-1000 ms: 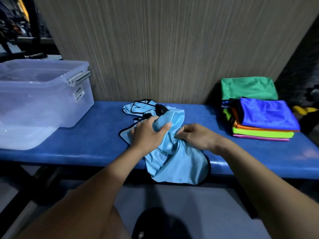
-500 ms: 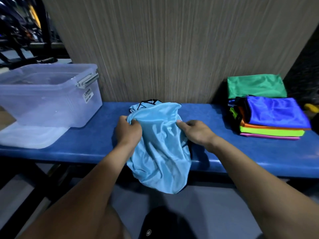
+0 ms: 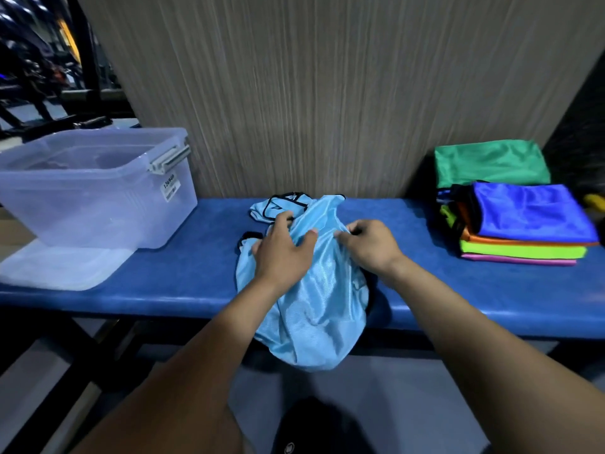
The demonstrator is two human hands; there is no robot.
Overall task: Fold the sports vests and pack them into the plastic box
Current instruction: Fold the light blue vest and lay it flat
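A light blue sports vest (image 3: 314, 299) with black trim lies crumpled on the blue bench (image 3: 183, 273), its lower part hanging over the front edge. My left hand (image 3: 281, 253) lies on the vest's upper left with the thumb and fingers gathering the cloth. My right hand (image 3: 370, 245) pinches a fold of the same vest at its upper right. The clear plastic box (image 3: 91, 188) stands open at the bench's left end. A stack of folded vests (image 3: 523, 221) in blue, orange, lime and pink sits at the right end.
The box's clear lid (image 3: 55, 270) lies flat under and in front of the box. A folded green vest (image 3: 491, 162) leans behind the stack. A wood-grain wall panel (image 3: 327, 93) backs the bench. Dark gym equipment (image 3: 49, 77) stands at the far left.
Both hands came closer together near the vest's top and the cloth bunched between them. The vest dropped back onto the bench after being lifted and spread.
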